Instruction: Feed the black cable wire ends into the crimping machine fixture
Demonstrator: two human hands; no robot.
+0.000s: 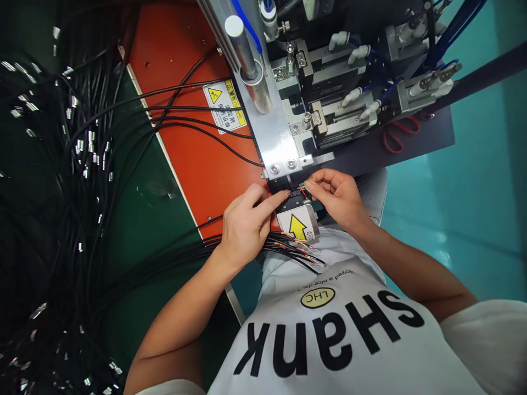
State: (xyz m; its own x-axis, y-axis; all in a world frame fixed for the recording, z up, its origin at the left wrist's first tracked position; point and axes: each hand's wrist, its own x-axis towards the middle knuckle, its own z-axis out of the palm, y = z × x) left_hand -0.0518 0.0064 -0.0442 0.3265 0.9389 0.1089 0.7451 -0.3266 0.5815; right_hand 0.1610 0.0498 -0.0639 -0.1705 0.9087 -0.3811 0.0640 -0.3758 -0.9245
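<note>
One forefinger out, the left hand touches the black block; whether it's grasping anything, I can't tell. The right hand pinches thin coloured wires right at the block's edge! Below sits a yellow arrow, black cables running beneath the left wrist.

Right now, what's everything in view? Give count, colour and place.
machine: one, silver, top
tubes: several, blue, on machine
fittings: several, white, on machine
loops: two, red, upper right
base: one, orange-red, centre
warning label: one, yellow-white, on base
arrow label: one, yellow-white, on machine
cables: many, black, left to centre
tips: many, silver, left
wires: several, multicoloured, centre
table: one, green, left
floor: one, teal, right
shirt: one, white, bottom
left hand: one, bare, on machine
right hand: one, bare, pinching wires
</note>
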